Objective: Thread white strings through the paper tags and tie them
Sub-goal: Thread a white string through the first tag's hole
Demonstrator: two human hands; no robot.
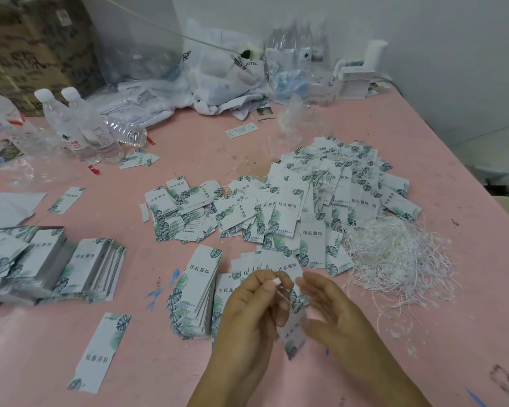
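Observation:
My left hand [256,306] pinches the small white clasp end of a thin white string [276,282] between thumb and forefinger. A paper tag [293,337] with a green leaf print hangs from that string between my hands. My right hand [332,309] is just right of the tag, blurred, its fingers loosely spread near the string. A tangled heap of white strings [394,257] lies to the right. A pile of strung tags [335,189] spreads across the middle of the pink table [188,362]. A stack of plain tags [194,292] sits left of my left hand.
More tag stacks [50,259] lie at the left, and one long tag [100,351] lies near the front. Water bottles [83,124] stand at the back left. Plastic bags [218,77] and a white box [356,80] crowd the back edge by the wall.

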